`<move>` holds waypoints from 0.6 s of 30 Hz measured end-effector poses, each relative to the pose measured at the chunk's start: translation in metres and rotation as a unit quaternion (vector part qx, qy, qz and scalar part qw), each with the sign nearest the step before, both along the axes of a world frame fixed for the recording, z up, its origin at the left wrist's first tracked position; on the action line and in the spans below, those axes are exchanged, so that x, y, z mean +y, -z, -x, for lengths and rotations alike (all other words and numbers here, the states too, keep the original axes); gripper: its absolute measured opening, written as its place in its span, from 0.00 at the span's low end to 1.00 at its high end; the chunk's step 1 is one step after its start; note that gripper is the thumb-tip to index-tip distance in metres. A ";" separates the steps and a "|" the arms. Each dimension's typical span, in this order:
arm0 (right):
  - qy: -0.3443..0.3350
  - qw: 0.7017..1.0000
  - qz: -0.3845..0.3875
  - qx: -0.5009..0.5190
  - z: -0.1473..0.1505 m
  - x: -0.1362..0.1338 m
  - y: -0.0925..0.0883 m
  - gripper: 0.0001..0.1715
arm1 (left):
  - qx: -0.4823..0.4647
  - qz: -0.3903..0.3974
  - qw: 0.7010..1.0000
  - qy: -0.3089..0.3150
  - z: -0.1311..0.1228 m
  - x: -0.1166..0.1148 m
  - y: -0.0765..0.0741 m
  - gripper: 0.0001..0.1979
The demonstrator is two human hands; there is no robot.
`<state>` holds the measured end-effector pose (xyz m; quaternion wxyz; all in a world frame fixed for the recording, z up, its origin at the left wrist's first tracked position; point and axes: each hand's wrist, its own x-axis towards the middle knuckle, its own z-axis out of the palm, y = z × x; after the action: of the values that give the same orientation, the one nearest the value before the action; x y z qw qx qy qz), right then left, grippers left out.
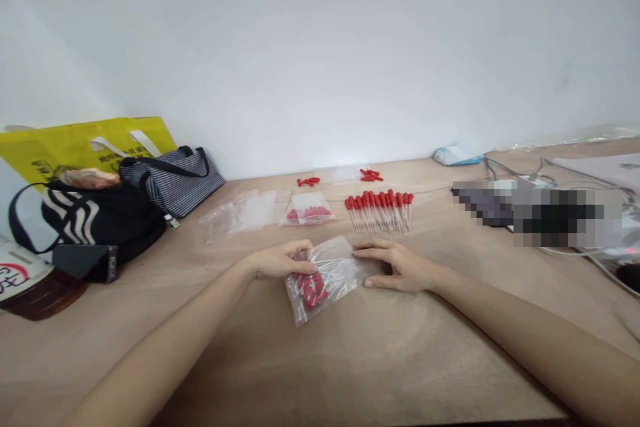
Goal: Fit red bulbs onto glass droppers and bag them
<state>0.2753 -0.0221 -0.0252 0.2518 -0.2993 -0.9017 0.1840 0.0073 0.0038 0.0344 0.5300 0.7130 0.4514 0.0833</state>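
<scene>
A clear plastic bag [340, 273] holding several red-bulbed droppers lies tilted at the middle of the table. My left hand [283, 260] pinches its upper left part between thumb and fingers. At the bag's right side, my right hand [393, 265] has its fingers apart, the fingertips close to the edge; it grips nothing. Behind the hands, a row of droppers [380, 210] with red bulbs and clear stems lies side by side. Another bag [307, 208] with red bulbs inside lies left of that row.
Flat clear bags [250, 211] lie left of centre. Loose red bulbs [371, 175] are near the wall. Black bag [100, 213], striped bag [180, 180] and a tub [45, 290] stand left; cables [600, 180] and a tissue pack [457, 155] are right.
</scene>
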 end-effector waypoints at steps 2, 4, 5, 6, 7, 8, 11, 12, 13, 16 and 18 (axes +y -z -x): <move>0.002 1.000 0.003 -0.004 0.000 0.000 0.000 0.33 | -0.054 0.046 0.996 -0.055 0.015 -0.011 0.002 0.16; 0.001 1.000 0.006 -0.005 0.000 0.000 0.000 0.32 | -0.109 0.075 0.983 -0.125 0.033 -0.024 0.004 0.16; -0.001 1.000 0.007 -0.004 0.000 -0.001 0.000 0.32 | -0.130 0.092 0.975 -0.157 0.043 -0.029 0.005 0.15; -0.002 1.000 0.007 -0.002 0.000 -0.001 0.000 0.31 | -0.145 0.109 0.966 -0.186 0.052 -0.033 0.005 0.15; -0.003 1.000 0.006 -0.001 0.000 -0.001 0.000 0.31 | -0.164 0.116 0.955 -0.218 0.060 -0.036 0.005 0.15; -0.002 1.000 0.004 0.000 0.000 -0.001 -0.001 0.31 | -0.183 0.114 0.943 -0.254 0.067 -0.036 0.004 0.14; 0.001 1.000 0.002 -0.002 0.000 -0.001 -0.001 0.31 | -0.231 0.056 0.896 -0.376 0.073 -0.022 0.000 0.11; 0.002 1.000 0.002 -0.004 0.000 -0.001 -0.001 0.31 | -0.239 0.030 0.879 -0.411 0.070 -0.012 -0.001 0.09; 0.003 1.000 0.003 -0.006 0.000 -0.001 -0.001 0.31 | -0.245 0.008 0.861 -0.445 0.066 0.001 -0.002 0.08; 0.003 1.000 0.004 -0.006 0.000 -0.001 -0.001 0.31 | -0.222 -0.033 0.861 -0.457 0.049 0.044 -0.001 0.07; 0.004 1.000 0.005 -0.003 0.000 -0.001 -0.001 0.30 | -0.207 -0.041 0.866 -0.454 0.039 0.070 0.004 0.07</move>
<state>0.2748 -0.0230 -0.0239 0.2479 -0.3046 -0.9005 0.1868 -0.0313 0.0743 0.0300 0.4855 0.4167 0.6011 0.4789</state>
